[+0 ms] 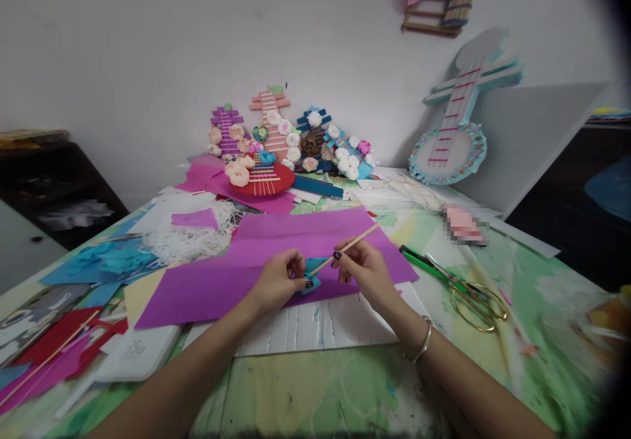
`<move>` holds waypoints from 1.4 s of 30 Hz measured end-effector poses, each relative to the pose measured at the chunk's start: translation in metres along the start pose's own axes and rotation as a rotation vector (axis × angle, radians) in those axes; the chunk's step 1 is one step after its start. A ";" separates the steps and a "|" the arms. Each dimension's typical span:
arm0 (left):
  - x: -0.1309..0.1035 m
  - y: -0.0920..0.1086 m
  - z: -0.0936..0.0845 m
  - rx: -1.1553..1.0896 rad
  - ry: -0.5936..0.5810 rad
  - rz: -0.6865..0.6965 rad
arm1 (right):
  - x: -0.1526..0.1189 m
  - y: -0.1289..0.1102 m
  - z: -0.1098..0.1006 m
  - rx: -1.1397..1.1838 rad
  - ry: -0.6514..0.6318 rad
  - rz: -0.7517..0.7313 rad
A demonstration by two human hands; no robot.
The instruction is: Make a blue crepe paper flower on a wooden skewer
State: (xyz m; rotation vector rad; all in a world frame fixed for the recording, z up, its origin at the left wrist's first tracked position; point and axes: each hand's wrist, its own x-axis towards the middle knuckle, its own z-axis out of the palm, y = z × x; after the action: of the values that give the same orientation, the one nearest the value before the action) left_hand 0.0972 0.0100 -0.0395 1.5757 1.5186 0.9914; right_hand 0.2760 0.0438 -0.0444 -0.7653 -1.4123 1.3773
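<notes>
Over the purple sheet point(207, 288), my left hand point(279, 281) pinches a small piece of blue paper point(310, 281) between thumb and fingers. My right hand point(362, 268) is closed on a thin wooden stick point(365, 234), which slants up to the right. The lower end of the stick meets the blue paper. Under the purple sheet lies a white board point(315, 327) with lines across it, nearer to me.
Gold-handled scissors point(478, 304) and a green tool point(426, 263) lie at the right. White shredded paper point(197, 235), a white power bank point(140, 353) and coloured scraps point(98, 261) are at the left. Decorated instrument-shaped crafts point(269, 179) stand at the back.
</notes>
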 end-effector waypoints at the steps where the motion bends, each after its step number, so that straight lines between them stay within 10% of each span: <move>1: 0.000 0.000 0.000 -0.007 -0.004 -0.001 | 0.000 -0.001 0.000 0.014 -0.010 0.019; 42: 0.001 0.001 -0.001 -0.142 -0.131 0.021 | 0.004 0.002 -0.002 0.084 -0.071 0.099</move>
State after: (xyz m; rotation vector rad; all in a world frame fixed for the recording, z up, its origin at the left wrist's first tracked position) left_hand 0.0970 0.0105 -0.0385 1.5284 1.3164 0.9660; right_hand 0.2766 0.0484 -0.0453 -0.7461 -1.3775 1.5444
